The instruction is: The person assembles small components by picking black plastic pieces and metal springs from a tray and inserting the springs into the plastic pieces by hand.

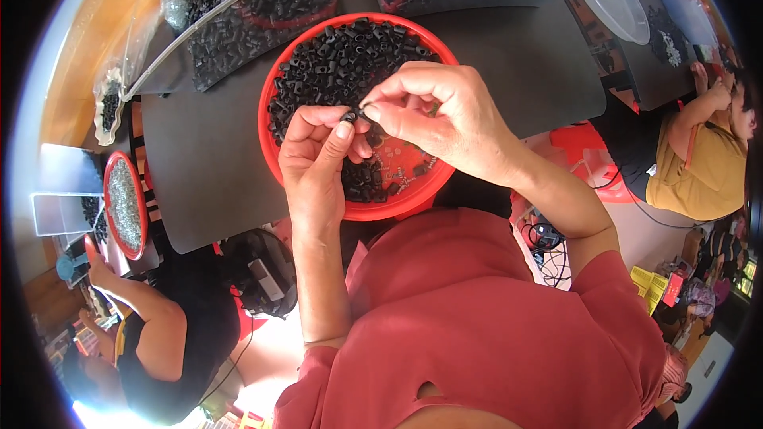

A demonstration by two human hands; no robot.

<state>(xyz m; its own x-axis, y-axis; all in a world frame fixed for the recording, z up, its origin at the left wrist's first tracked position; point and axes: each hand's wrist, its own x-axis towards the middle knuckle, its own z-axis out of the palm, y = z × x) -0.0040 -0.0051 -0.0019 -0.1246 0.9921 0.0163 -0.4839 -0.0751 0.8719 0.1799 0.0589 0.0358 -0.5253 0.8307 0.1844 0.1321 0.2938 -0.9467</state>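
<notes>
My left hand pinches a small black plastic piece between thumb and fingertips, over a round red basin. Right beside it, the thumb and forefinger of my right hand are closed together, almost touching that piece. What they hold is too small to make out. Below both hands is the red basin, heaped with short black tube-like plastic pieces. At its near side the red bottom shows, with small silvery bits and a few black pieces scattered on it.
Clear plastic bins of black pieces stand along the far side of the dark table. At left is a red tray of shiny clear or silvery bits. Co-workers sit at left and right. Cables hang below the table.
</notes>
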